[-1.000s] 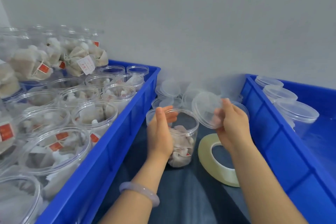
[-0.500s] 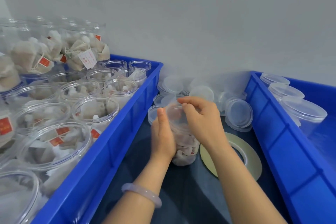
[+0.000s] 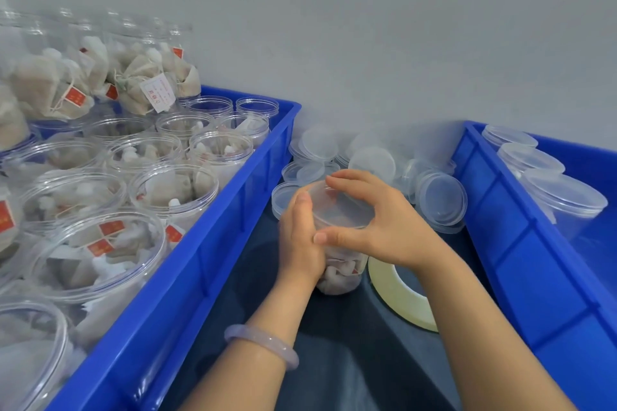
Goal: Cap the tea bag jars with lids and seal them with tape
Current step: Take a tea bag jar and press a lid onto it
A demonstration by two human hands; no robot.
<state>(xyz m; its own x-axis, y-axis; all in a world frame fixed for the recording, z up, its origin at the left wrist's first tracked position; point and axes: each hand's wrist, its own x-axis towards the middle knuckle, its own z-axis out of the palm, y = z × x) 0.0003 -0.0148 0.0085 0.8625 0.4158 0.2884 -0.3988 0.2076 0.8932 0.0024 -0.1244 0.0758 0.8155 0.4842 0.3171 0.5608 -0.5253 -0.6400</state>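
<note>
On your far left sits a blue bin point(image 3: 207, 253) packed with open clear jars of tea bags point(image 3: 96, 243), with more filled jars stacked behind them against the wall. Between that bin and the next one lies a dark surface point(image 3: 334, 360), and there your left hand point(image 3: 298, 243) wraps around the side of a small clear jar point(image 3: 340, 277) standing upright, tea bags visible in its lower part. A pale bracelet point(image 3: 263, 345) circles your left wrist. Your right hand point(image 3: 377, 227) arches over the top of the same jar, fingers and thumb spread round the rim of a clear lid point(image 3: 337, 207) that sits on the jar's mouth; whether it is fully seated you cannot tell. So both of your hands are together on this one jar, thumbs touching. Just to the right of the jar, partly under your right forearm, a roll of tape point(image 3: 400, 293) lies flat on the surface. Behind your hands, a loose pile of spare lids point(image 3: 374, 160) is heaped against the wall. Farther right, a second blue bin point(image 3: 521, 243) holds capped jars point(image 3: 564, 197) lined along its far side.
</note>
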